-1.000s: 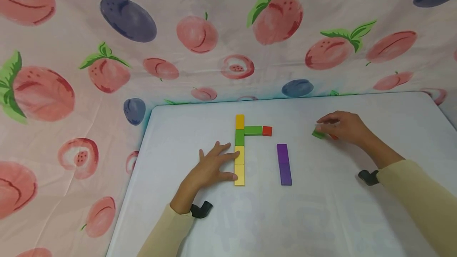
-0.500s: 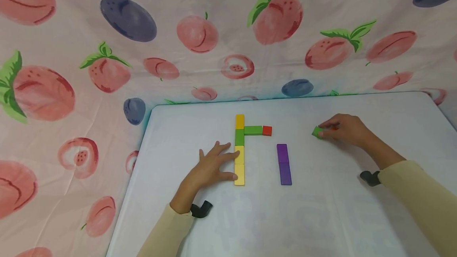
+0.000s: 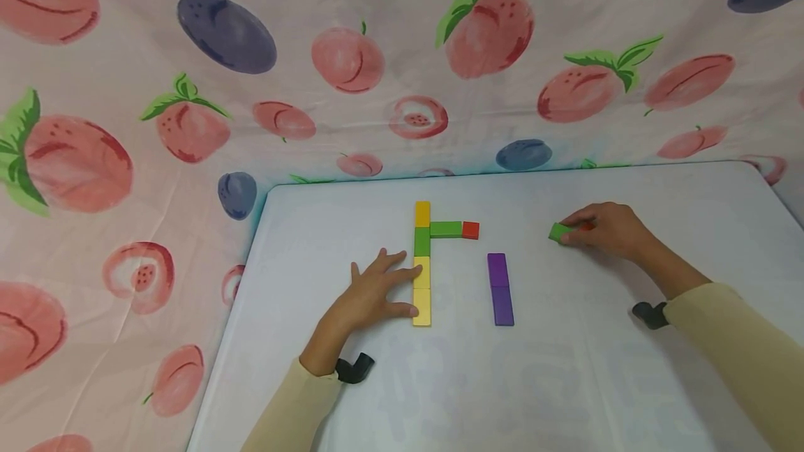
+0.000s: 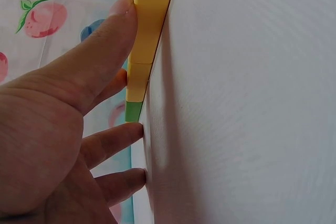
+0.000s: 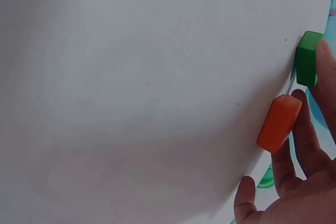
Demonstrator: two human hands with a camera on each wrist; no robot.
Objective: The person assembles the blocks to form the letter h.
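In the head view, my left hand lies with fingers spread beside a column of blocks. Its thumb and a fingertip touch the two lower yellow blocks; the left wrist view shows the thumb on the side of a yellow block. A green block and an upper yellow block continue the column. My right hand pinches a green block at the right. An orange block is beside its other fingers, mostly hidden in the head view.
A lying green block and a red block branch right from the column. Two purple blocks stand end to end between the hands. The white table meets a fruit-patterned cloth at its back and left.
My right hand has shifted slightly toward the near side, and its fingers have moved on the green block, which shows more of its top. The left hand has stayed still.
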